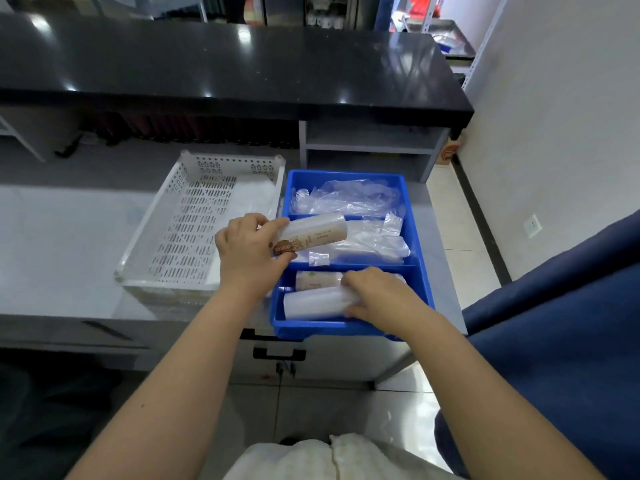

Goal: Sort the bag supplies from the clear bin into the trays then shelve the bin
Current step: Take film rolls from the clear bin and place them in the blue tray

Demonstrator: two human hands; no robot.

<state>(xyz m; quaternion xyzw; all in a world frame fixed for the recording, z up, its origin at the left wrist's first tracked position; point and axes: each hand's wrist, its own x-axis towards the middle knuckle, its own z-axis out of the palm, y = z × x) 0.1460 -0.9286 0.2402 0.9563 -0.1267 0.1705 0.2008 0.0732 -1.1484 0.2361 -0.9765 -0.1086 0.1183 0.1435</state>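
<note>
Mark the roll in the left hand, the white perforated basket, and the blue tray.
labelled roll (311, 233), head view, middle of its wrap.
white perforated basket (194, 223), head view, slotted floor.
blue tray (346, 176), head view, far rim.

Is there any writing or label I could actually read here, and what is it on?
Nothing reads clearly.
Roll of bags in the left hand: brown print and small lines of text, too blurred to read.
Second printed roll in the blue tray's near compartment, by the right hand: faint marks, illegible.
Cardboard box on the floor by the wall: a printed design, too small to read.
</note>
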